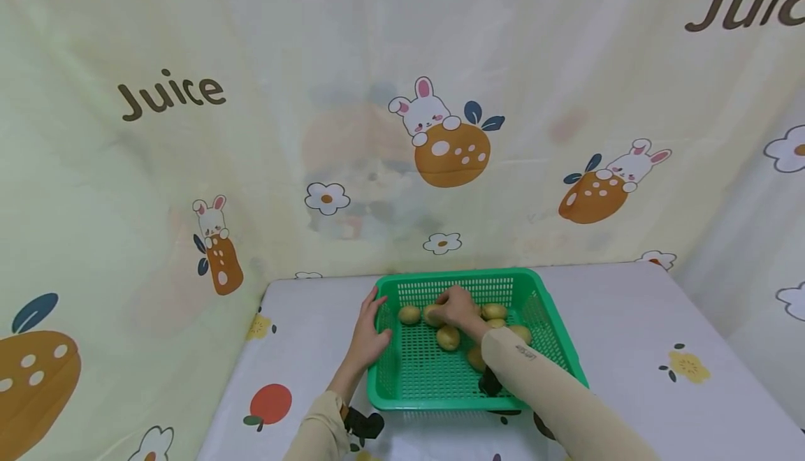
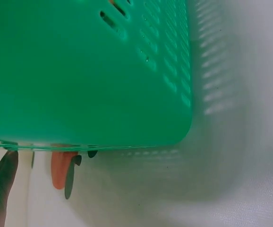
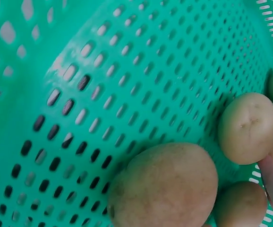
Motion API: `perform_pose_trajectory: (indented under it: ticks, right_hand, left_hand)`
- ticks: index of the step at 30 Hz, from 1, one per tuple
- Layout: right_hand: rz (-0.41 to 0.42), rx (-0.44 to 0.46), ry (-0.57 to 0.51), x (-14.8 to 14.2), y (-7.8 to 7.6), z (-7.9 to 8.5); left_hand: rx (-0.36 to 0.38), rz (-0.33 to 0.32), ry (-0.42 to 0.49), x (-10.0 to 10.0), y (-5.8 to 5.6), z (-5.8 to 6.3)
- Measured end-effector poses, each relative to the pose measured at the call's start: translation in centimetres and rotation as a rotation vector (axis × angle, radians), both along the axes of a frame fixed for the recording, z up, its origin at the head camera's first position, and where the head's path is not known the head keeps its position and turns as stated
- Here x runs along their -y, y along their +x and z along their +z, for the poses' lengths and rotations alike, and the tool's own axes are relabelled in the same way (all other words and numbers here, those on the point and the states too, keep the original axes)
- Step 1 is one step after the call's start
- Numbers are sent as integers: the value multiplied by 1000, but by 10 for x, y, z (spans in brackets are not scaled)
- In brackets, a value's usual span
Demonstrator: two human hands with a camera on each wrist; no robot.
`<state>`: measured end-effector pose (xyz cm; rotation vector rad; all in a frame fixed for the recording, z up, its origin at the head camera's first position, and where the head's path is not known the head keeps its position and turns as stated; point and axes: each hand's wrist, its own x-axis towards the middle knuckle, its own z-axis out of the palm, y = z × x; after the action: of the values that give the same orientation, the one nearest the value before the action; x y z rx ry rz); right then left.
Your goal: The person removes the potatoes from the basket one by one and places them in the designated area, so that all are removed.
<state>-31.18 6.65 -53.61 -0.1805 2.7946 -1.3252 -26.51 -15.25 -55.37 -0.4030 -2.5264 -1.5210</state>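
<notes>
Handwork in a green perforated plastic basket point(image 1: 411, 377): with the nearer right hand point(image 1: 458, 306), pinching a roundish tan potato point(image 1: 431, 316) to its left, near the far wall point(image 1: 503, 289); with spread left hand point(image 1: 367, 339), touching the left rim point(image 1: 372, 374).

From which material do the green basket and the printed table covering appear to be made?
Green basket: most likely moulded plastic, smooth and slightly glossy, with regular slots and rounded corners.

Printed table covering: perhaps plastic sheet or coated fabric; it looks smooth, with faint glints, but no weave is discernible.
</notes>
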Motion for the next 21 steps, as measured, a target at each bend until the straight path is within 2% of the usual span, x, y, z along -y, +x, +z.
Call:
perform_pose_trajectory:
  ticks: [3, 5, 13, 21]
  right_hand:
    - [-24, 53, -18, -1, 2, 4]
    - [-20, 77, -68, -3, 3, 7]
    - [-44, 248, -380, -17, -2, 21]
    - [-50, 306, -477, -40, -10, 39]
  left_hand:
    - [2, 1, 1, -1, 0, 0]
    - [3, 3, 0, -1, 0, 1]
    - [-23, 19, -9, -3, 1, 0]
    - [28, 23, 7, -3, 3, 2]
